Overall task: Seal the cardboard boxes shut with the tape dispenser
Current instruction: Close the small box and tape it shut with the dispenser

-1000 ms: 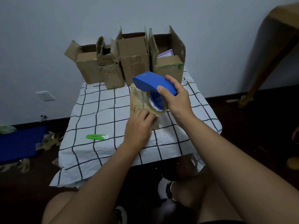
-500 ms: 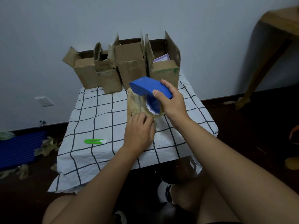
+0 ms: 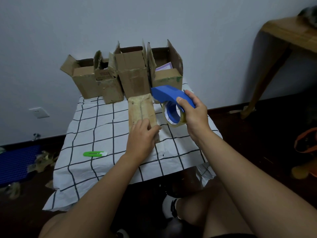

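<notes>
I have the blue tape dispenser (image 3: 169,96) gripped in my right hand (image 3: 194,115), fingers curled over its handle, the tape roll (image 3: 173,115) hanging below, held just right of the closed cardboard box (image 3: 141,109). That box lies at the middle of the checked tablecloth (image 3: 96,127), tape along its top seam. My left hand (image 3: 141,140) rests on its near end, fingers lying fairly flat on top. Beyond it, four open boxes (image 3: 132,74) stand in a row against the wall, flaps up. A green utility knife (image 3: 95,154) lies on the cloth to the left.
</notes>
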The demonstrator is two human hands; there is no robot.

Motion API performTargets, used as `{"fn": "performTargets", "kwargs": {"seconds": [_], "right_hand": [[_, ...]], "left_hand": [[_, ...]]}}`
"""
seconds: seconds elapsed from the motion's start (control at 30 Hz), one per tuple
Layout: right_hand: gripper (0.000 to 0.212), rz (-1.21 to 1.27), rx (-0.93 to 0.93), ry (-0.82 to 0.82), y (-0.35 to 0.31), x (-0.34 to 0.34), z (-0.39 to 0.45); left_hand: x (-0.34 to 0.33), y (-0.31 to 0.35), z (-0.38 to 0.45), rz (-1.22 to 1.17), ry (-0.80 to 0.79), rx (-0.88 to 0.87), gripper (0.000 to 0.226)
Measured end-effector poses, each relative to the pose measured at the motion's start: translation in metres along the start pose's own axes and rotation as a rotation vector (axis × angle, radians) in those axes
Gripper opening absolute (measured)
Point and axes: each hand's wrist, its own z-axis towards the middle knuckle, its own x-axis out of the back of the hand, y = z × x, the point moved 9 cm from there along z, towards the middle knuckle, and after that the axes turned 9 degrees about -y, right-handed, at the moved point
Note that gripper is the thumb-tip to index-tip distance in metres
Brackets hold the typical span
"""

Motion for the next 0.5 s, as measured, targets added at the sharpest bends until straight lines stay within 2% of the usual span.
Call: {"fn": "performTargets", "kwargs": {"seconds": [0.23, 0.37, 0.5], "right_hand": [[0.048, -0.01, 0.002, -0.008, -0.001, -0.002, -0.005], [0.048, -0.006, 0.009, -0.003, -0.005, -0.001, -0.007], [0.046, 0.01, 0.017, -0.013, -0.01, -0.005, -0.006]], "left_hand": [[-0.003, 0.002, 0.009, 0.01, -0.062, -0.043, 0.029], [0.0, 0.0, -0.001, 0.001, -0.033, -0.092, 0.03], [0.002, -0.015, -0.009, -0.05, 0.019, 0.024, 0.024]]}}
